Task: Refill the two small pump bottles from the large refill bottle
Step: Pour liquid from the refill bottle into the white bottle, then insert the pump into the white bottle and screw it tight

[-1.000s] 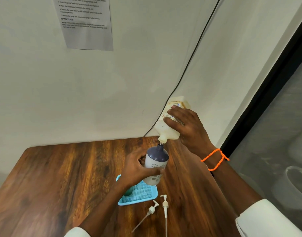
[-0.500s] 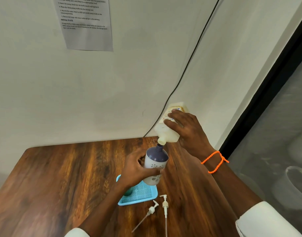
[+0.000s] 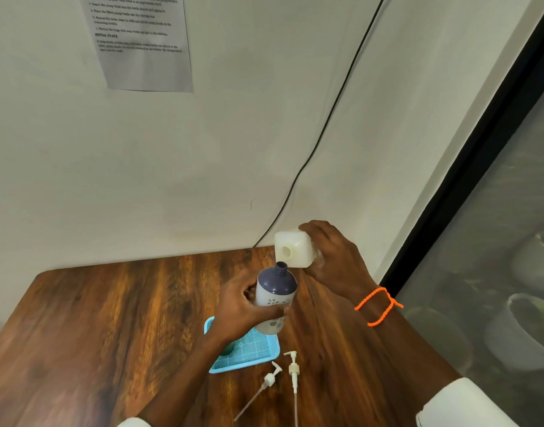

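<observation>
My left hand (image 3: 240,306) grips a small pump bottle (image 3: 275,295), white with a dark blue top and an open neck, held above the blue tray (image 3: 252,354). My right hand (image 3: 334,257) holds the large white refill bottle (image 3: 294,249) on its side, its open mouth facing me just above and right of the small bottle's neck. The two mouths are apart. Two white pump heads (image 3: 290,369) with long tubes lie on the table in front of the tray. A dark green object (image 3: 227,349) on the tray is mostly hidden by my left forearm.
The wooden table (image 3: 110,334) meets a white wall at the back. A black cable (image 3: 326,118) runs down the wall to the table's far corner. A printed sheet (image 3: 141,41) hangs on the wall. At the right, a dark-framed glass panel (image 3: 495,211) has pots behind it.
The refill bottle has swung down from its steep pouring tilt to lie sideways, its mouth lifted off the small bottle's neck. My left hand and the small bottle stayed in place.
</observation>
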